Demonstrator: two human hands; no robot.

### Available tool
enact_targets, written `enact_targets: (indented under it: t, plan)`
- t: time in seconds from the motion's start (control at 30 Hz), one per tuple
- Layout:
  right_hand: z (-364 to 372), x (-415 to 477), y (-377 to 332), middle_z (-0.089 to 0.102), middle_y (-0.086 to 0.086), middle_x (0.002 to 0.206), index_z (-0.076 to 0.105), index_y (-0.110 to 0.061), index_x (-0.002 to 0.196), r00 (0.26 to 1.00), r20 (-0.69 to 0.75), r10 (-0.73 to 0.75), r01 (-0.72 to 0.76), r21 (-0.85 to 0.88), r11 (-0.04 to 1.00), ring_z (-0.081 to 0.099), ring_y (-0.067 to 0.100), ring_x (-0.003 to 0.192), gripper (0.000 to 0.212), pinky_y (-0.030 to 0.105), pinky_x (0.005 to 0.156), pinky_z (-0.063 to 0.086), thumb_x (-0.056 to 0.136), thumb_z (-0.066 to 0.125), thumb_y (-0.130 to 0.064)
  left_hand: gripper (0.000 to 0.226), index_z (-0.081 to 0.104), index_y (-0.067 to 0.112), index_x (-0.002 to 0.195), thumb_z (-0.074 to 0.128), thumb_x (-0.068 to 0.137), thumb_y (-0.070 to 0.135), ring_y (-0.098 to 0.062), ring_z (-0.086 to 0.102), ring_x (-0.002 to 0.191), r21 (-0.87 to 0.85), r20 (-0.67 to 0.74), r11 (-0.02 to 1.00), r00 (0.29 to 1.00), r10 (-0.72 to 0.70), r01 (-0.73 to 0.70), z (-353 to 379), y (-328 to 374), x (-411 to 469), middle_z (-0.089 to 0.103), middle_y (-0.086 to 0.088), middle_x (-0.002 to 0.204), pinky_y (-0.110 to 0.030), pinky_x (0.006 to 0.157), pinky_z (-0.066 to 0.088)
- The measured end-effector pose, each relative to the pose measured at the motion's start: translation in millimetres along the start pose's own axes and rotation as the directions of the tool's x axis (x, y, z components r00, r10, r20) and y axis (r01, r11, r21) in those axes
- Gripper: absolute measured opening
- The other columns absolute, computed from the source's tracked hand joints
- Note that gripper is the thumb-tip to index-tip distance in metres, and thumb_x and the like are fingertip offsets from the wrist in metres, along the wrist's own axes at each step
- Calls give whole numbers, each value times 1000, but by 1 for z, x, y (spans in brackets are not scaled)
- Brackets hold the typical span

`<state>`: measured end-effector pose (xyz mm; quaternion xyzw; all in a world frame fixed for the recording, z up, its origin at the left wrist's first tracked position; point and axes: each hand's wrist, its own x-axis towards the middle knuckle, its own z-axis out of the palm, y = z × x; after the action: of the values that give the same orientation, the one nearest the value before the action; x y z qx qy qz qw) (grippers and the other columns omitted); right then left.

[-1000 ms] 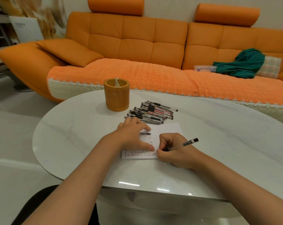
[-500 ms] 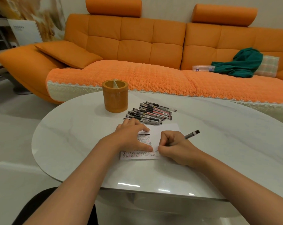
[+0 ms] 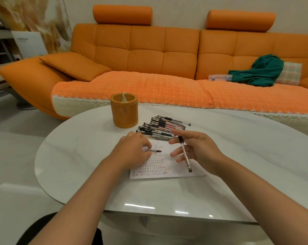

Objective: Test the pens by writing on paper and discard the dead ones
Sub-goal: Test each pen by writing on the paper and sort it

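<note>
- Right hand [image 3: 197,149] above the paper [image 3: 176,172], fingers spread and nearly straight, loosely pinching a slim pen [image 3: 185,154] near its upper end.
- Pen of clear plastic with a dark grip and dark ends, slanting down towards the near edge of the sheet; lower end over the paper, contact with it impossible to judge.
- Left hand [image 3: 132,152] knuckles-up on the left part of the paper, fingers curled in, nipping a short dark cap [image 3: 155,151] that pokes out to the right. Fingertips hidden under the hand.
- Paper white, rectangular, flat on the desk [image 3: 238,156], ruled with rows of small dark and reddish marks, too small to read; left edge covered by the hand.
- Just beyond the sheet, a loose pile of pens [image 3: 163,127]: clear barrels, black grips, a few with red, lying roughly parallel. Number hard to count.
- Left of the pile, an orange cylindrical holder [image 3: 124,112], glossy, upright, with a pale divider inside; contents not visible.
- Desk rounded, pale, marble-like, polished enough to show light glints on the near rim; right side cut off by the frame.
- Behind, an orange sofa [image 3: 146,50], tufted smooth back, roll headrests, nubbly woven seat cover with a pale scalloped trim.
- On the seat, well apart from the desk: a crumpled green cloth [image 3: 259,71], a flat clear plastic box [image 3: 219,77] partly tucked beside it, and a plaid cushion [image 3: 289,73] half hidden behind.
</note>
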<state>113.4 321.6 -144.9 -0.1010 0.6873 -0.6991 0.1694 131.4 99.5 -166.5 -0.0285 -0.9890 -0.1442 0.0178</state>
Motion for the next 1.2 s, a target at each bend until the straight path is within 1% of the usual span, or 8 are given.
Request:
enact_targets:
  t: [0.1,0.17,0.33,0.6,0.77,0.9,1.03,1.2]
  plan:
    - [-4,4,-7,65,16,102,67,-10,117,1000,9,-17,16,9,1000,64,31,62,40,40,57,57,104,32,3,19,69,38,110,65,92,43,-12,45,122,-24,-18,1000,1000,-13,13,1,1,0,55,10,130,-35,103,43]
    - [-6,8,-6,66,8,99,60,-23,119,995,-11,-96,90,-258,962,62,23,59,29,37,53,53,102,47,-4,15,67,39,107,65,92,42,-11,50,114,-66,-35,997,999,-27,25,1,2,0,58,12,122,-34,98,47]
    - [-7,18,5,67,-20,97,66,-40,115,967,-4,-254,140,-825,548,57,0,76,25,29,76,50,93,67,-30,15,67,39,109,57,98,36,-5,59,93,-206,-70,978,997,-36,21,0,0,0,67,18,104,-35,84,55]
    - [-4,18,7,64,-22,101,72,-36,111,947,77,-312,206,-891,405,45,-9,73,21,14,65,33,98,59,-26,15,67,36,107,54,100,34,-3,59,85,-269,-82,963,997,9,-31,-1,3,-1,66,19,91,-28,75,52]
    - [-1,20,12,68,-19,106,70,-37,110,939,158,-305,266,-895,357,48,-1,81,20,23,72,38,98,58,-28,12,68,37,100,56,99,35,-3,60,81,-341,-82,937,995,53,-77,0,9,-3,67,19,86,-26,69,48]
    - [4,14,13,63,-12,80,66,-34,92,919,258,-299,338,-906,255,54,9,78,19,33,65,44,93,48,-42,13,73,35,91,60,96,38,-5,62,80,-435,-42,893,993,111,-118,5,13,-4,70,17,82,-35,75,55]
    - [7,10,13,47,-4,53,48,-22,59,944,197,-266,220,-974,59,42,14,51,69,31,50,31,76,25,-85,20,73,36,102,54,98,42,-2,54,107,-337,-11,932,990,139,-134,7,11,-2,64,20,107,-32,91,49]
    - [11,15,15,29,-2,47,35,-19,52,940,107,-325,137,-988,69,29,16,47,69,30,47,23,70,21,-83,39,59,44,128,63,90,51,-8,31,133,-114,79,989,992,101,-92,12,0,0,46,18,138,-40,111,36]
